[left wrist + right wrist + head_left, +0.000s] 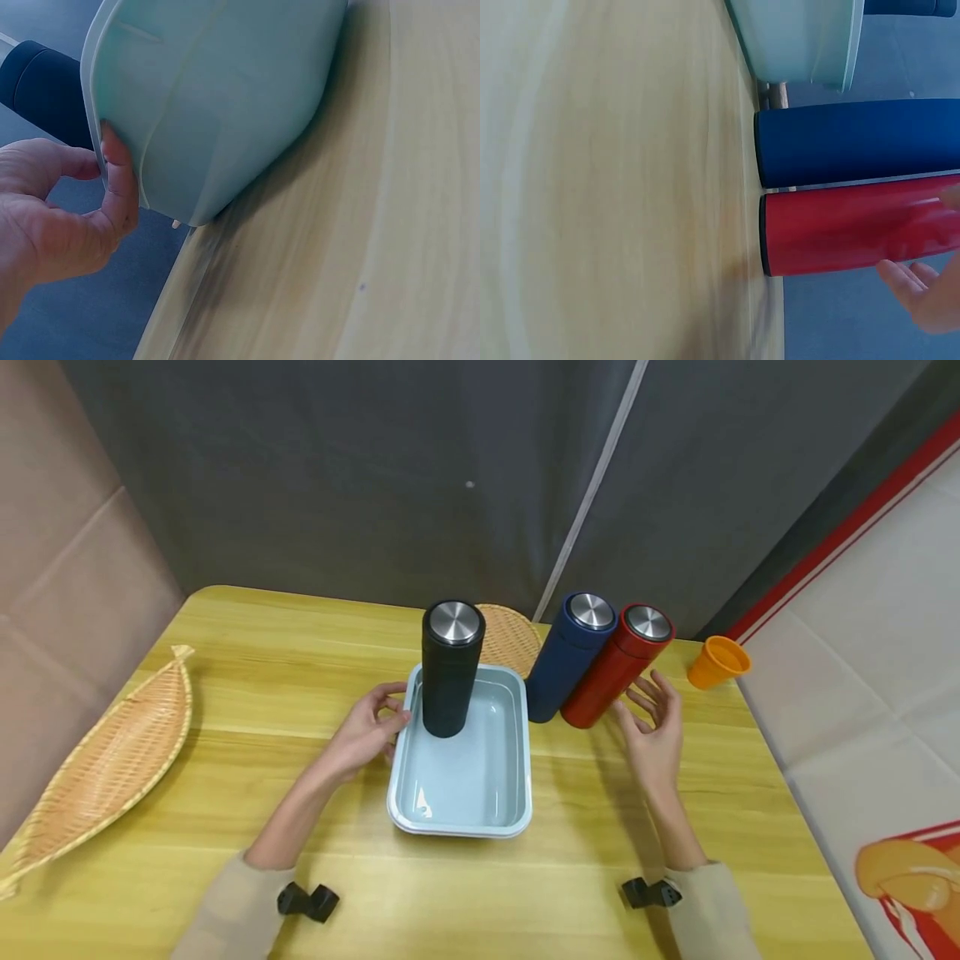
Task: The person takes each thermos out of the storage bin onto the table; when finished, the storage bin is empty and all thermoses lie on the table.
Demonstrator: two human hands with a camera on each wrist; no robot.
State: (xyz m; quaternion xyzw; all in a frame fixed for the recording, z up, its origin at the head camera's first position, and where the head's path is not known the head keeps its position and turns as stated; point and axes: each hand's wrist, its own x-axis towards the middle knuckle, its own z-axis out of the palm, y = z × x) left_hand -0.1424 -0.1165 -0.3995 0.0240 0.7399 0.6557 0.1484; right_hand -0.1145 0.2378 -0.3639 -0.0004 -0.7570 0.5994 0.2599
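Pale blue tray: rectangular, rounded corners, open top, base down on the wooden table.
Black flask: cylinder, silver-topped lid on, upright inside the tray, toward its far left corner.
Navy flask: same form, lidded, upright just right of the tray's far end.
Red flask: same form, lidded, upright just right of the navy one.

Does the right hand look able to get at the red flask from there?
Probably yes: the right hand is close beside the red flask, fingers apart, with nothing visible between them.
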